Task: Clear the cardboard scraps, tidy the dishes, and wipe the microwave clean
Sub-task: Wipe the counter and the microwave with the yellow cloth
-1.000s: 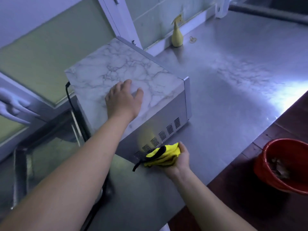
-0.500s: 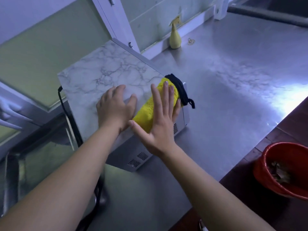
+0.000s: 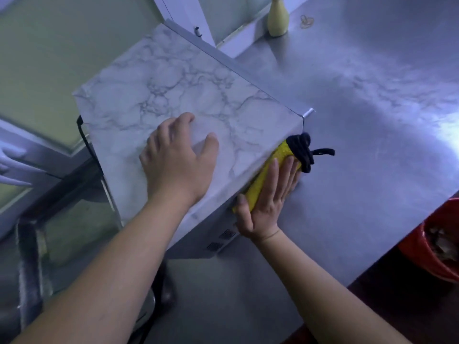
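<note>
The microwave has a marble-patterned top and stands on the steel counter. My left hand rests flat on its top, fingers spread. My right hand presses a yellow cloth with a black trim and loop against the microwave's right side wall, fingers straight. The cloth lies between my palm and the wall, just below the top edge. Vent slots show on that wall below my wrist.
A yellow spray bottle and a rubber band sit at the back of the counter by the window ledge. A red bucket with scraps stands on the floor at the right. A black cable hangs behind the microwave.
My right hand slid the yellow cloth from the top edge down onto the microwave's right side. A second ago it gripped the cloth low by the vents. My left hand stayed on top.
</note>
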The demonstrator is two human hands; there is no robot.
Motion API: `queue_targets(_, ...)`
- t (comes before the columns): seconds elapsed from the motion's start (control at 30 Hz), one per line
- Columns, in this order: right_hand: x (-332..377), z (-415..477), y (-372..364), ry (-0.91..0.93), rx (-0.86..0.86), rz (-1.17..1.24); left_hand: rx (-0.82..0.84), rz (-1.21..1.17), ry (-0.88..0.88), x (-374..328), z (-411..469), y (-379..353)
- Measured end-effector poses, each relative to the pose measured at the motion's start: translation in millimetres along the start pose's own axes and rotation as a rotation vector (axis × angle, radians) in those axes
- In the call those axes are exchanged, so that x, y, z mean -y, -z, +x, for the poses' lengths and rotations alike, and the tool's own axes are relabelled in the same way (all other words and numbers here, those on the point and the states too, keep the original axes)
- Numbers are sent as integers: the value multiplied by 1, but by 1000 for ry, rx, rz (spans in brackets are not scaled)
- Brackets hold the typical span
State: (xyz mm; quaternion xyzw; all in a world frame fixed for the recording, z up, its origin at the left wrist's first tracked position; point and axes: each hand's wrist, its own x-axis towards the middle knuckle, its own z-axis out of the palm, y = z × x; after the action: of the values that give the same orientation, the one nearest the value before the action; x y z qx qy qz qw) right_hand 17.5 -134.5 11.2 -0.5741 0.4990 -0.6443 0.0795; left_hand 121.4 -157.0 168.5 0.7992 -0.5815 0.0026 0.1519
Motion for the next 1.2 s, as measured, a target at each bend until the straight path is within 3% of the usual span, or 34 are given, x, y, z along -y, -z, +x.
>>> queue_targets(0.07, -13, -15, -4, -195, -25, 26, 1, -5, -2, 0, -2, 0)
queue_targets(0.23, -9, -29, -19, -909, -182, 259, -1, -2, -8, -1, -3, 0)
queue_targets(0.37, -1, -12, -13, -1281, -248, 354, 7, 1, -2, -2, -2, 1)
queue_targets(0.47, 17, -7, -9, -1599, -356, 558, 15, 12, -1, -2, -1, 3)
queue_targets(0.7, 40, -28, 55, -2062, -351, 1030, 41, 16, 9, -3, -2, 6)
queue_targets(0.77, 31, -32, 83, -2118, -230, 1174, 49, 21, 10, -4, -1, 6)
queue_targets(0.83, 35, -17, 104, -2056, -113, 1243, 56, 28, 12, -4, 0, 7)
queue_targets(0.9, 51, 2, 109, -1840, -171, 1046, 69, 33, 14, -4, 0, 8)
queue_targets(1.03, 107, 28, 97, -926, -102, 661, 155, 62, -24, -1, 5, 10)
queue_targets(1.1, 126, 21, 78, -472, 116, 401, 200, 121, -147, 15, 10, 17)
queue_targets(1.17, 135, 7, 54, -195, 311, 101, 215, 138, -329, 40, 13, 26)
queue_targets(1.2, 136, 1, 42, -167, 334, 53, 210, 103, -392, 50, 13, 30)
